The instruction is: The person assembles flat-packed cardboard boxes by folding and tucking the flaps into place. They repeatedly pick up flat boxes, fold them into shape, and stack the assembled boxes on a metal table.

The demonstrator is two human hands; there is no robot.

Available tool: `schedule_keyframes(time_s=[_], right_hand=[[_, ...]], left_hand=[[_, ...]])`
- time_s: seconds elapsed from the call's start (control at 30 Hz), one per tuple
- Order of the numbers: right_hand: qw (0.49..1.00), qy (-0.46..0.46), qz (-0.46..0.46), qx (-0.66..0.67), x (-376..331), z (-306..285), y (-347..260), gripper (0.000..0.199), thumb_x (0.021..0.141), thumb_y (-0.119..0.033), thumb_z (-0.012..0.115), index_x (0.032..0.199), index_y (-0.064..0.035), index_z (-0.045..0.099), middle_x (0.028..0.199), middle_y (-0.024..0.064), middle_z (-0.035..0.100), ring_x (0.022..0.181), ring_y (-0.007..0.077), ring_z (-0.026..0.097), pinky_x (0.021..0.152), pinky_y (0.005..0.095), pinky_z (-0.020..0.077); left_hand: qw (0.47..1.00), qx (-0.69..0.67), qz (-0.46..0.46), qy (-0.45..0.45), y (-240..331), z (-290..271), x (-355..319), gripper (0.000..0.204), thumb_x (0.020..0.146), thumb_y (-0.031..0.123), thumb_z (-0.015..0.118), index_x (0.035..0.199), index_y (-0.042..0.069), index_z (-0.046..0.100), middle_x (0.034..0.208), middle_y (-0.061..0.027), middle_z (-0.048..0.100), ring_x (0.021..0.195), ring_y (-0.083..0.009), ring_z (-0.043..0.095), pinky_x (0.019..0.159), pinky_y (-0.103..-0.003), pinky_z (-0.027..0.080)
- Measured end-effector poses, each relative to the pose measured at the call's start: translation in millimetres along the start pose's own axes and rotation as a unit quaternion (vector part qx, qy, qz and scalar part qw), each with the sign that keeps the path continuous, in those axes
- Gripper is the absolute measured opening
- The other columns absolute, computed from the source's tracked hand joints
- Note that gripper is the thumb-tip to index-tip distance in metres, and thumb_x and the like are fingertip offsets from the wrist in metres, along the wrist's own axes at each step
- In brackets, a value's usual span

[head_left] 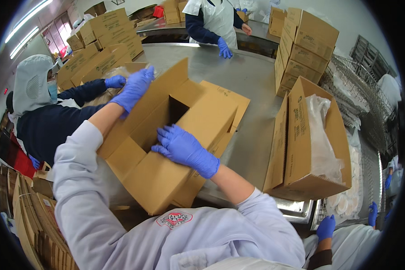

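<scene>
An open cardboard box (166, 182) stands tilted in front of me, its flaps folded outward and its inside partly dark. My left hand (135, 90), in a blue glove, is closed at the upper edge of the left flap. My right hand (182, 146), also gloved in blue, presses on the right flap with its fingers bent over the edge of the opening. What lies at the bottom of the box is hidden.
The steel table (252, 148) extends ahead. At right stands an open carton with a clear plastic liner (321, 139), near stacked cartons (303, 49) and wire racks (369, 103). A co-worker (40, 108) works close on my left; another person (213, 27) stands across the table.
</scene>
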State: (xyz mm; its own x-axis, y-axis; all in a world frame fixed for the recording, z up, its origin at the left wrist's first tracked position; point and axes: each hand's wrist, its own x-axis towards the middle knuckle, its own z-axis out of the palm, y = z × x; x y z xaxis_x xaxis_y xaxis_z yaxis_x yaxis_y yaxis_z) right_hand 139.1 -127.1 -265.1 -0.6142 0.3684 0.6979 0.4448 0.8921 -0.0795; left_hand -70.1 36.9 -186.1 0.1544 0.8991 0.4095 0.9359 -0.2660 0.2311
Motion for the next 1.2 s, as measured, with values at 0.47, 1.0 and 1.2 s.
schedule_keyframes(time_s=[0.47, 1.0, 1.2], right_hand=[[0.948, 0.133, 0.283, -0.054, -69, -87, 6, 0.066, 0.091, -0.035, 0.053, 0.144, -0.0067, 0.025, 0.144, 0.0227, 0.029, 0.136, 0.0368, 0.023, 0.11, 0.0428, 0.0199], [0.625, 0.55, 0.331, 0.444, -82, -263, 4, 0.086, 0.084, -0.074, 0.026, 0.138, -0.0073, 0.036, 0.138, 0.0079, 0.041, 0.128, 0.0222, 0.037, 0.107, 0.0366, 0.0264], [0.702, 0.62, 0.35, 0.03, -169, -406, -17, 0.101, 0.075, -0.082, 0.029, 0.144, -0.0082, 0.027, 0.142, 0.0112, 0.037, 0.127, 0.0241, 0.038, 0.108, 0.0361, 0.0246]], left_hand=[[0.998, 0.053, 0.011, 0.029, 132, 61, -50, 0.062, 0.094, 0.05, 0.033, 0.139, 0.008, 0.034, 0.134, -0.021, 0.044, 0.13, -0.0363, 0.034, 0.107, -0.052, 0.022], [0.201, -0.946, 0.091, -0.239, 228, 44, -40, 0.065, 0.088, 0.058, 0.047, 0.134, 0.013, 0.042, 0.127, -0.0098, 0.052, 0.111, -0.0243, 0.052, 0.092, -0.041, 0.046], [0.132, -0.971, 0.075, -0.186, 356, 42, -77, 0.072, 0.085, 0.062, 0.049, 0.13, 0.007, 0.044, 0.121, -0.0117, 0.054, 0.108, -0.0213, 0.054, 0.089, -0.035, 0.048]])
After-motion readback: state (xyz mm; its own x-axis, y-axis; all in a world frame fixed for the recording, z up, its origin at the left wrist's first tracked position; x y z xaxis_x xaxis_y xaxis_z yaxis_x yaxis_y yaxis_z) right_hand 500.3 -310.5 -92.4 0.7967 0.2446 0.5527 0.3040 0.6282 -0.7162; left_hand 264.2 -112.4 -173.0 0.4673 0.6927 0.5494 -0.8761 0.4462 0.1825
